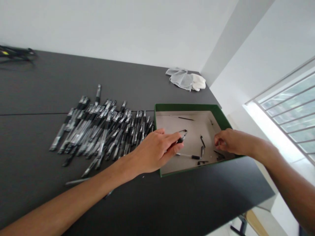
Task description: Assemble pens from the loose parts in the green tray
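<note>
My left hand [162,149] is closed over the left part of a green-rimmed box [161,171]. Its fingers pinch a pen [181,139]; only a dark end with a thin loop beside it shows, the rest being hidden by the hand. Over the right side of the box, my right hand [224,140] has its fingers curled together, and whatever they hold is hidden. Below the hands lie a clear pen with a black end [189,156], a thin dark stick [186,118], a short black piece [202,141] and small black bits [203,162].
Left of the box a large heap of black-and-clear pens [98,131] spreads over the dark table [137,206]. White gloves [187,79] lie at the back near the wall. Dark cables [17,54] sit far left. A barred window [292,105] is at the right.
</note>
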A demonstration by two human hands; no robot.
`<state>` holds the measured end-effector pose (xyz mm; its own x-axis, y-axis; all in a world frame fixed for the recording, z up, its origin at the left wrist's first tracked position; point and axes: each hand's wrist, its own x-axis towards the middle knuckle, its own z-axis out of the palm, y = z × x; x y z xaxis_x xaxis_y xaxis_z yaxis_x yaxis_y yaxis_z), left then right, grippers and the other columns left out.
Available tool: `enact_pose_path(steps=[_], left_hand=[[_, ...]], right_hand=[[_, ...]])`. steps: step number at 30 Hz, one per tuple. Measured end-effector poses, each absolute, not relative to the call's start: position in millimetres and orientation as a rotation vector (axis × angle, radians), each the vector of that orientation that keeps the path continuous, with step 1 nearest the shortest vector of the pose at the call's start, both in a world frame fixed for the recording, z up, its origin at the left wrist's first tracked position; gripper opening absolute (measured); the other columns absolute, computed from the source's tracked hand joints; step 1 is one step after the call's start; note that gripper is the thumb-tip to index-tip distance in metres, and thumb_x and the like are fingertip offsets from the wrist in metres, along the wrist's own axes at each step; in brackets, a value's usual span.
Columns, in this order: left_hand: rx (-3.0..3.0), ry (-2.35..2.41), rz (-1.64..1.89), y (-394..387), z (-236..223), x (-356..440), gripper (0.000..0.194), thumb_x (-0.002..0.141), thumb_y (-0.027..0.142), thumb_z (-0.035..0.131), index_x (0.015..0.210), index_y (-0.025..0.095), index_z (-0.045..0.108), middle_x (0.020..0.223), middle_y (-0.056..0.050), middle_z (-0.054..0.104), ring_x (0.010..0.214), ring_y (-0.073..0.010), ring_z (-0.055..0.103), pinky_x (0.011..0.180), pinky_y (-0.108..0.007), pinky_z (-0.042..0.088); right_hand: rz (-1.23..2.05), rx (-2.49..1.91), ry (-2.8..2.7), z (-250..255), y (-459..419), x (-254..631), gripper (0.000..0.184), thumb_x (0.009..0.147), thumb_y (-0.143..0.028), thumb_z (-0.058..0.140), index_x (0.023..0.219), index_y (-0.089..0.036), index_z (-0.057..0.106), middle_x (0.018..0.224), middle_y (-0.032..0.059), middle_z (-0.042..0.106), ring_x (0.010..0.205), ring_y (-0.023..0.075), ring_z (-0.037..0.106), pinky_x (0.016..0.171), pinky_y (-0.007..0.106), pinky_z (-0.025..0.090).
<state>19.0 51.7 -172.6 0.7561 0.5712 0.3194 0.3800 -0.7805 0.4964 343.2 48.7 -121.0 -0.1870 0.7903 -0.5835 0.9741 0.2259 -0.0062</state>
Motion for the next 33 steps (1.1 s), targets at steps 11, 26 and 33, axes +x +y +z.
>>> enact_pose_path(steps=[11, 26, 33], left_hand=[[2.471, 0.684, 0.646, 53, -173, 16, 0.029, 0.11, 0.037, 0.035, 0.089, 0.022, 0.047, 0.07, 0.004, 0.057, 0.061, -0.0162, 0.05, 0.073, -0.032, 0.038], [2.397, 0.673, 0.627, 55, -170, 16, 0.026, 0.109, 0.033, 0.036, 0.093, 0.021, 0.053, 0.074, 0.002, 0.065, 0.06, -0.0146, 0.055, 0.068, -0.033, 0.041], [2.404, 0.678, 0.636, 56, -172, 16, 0.026, 0.109, 0.033, 0.037, 0.093, 0.021, 0.053, 0.073, 0.002, 0.065, 0.06, -0.0147, 0.056, 0.069, -0.033, 0.042]], right_hand=[[-0.673, 1.413, 2.097, -133, 49, 347, 0.006, 0.089, -0.03, 0.065, 0.09, -0.025, 0.068, 0.078, 0.0011, 0.072, 0.071, 0.0183, 0.069, 0.063, 0.028, 0.039], [-0.545, 1.281, 2.15, -135, 49, 346, 0.005, 0.08, -0.021, 0.072, 0.079, -0.023, 0.068, 0.076, 0.0027, 0.073, 0.07, 0.0233, 0.072, 0.061, 0.032, 0.04], [-0.453, 1.18, 2.198, -139, 51, 349, 0.007, 0.087, -0.018, 0.066, 0.083, -0.021, 0.071, 0.086, 0.0061, 0.075, 0.079, 0.0257, 0.073, 0.068, 0.034, 0.045]])
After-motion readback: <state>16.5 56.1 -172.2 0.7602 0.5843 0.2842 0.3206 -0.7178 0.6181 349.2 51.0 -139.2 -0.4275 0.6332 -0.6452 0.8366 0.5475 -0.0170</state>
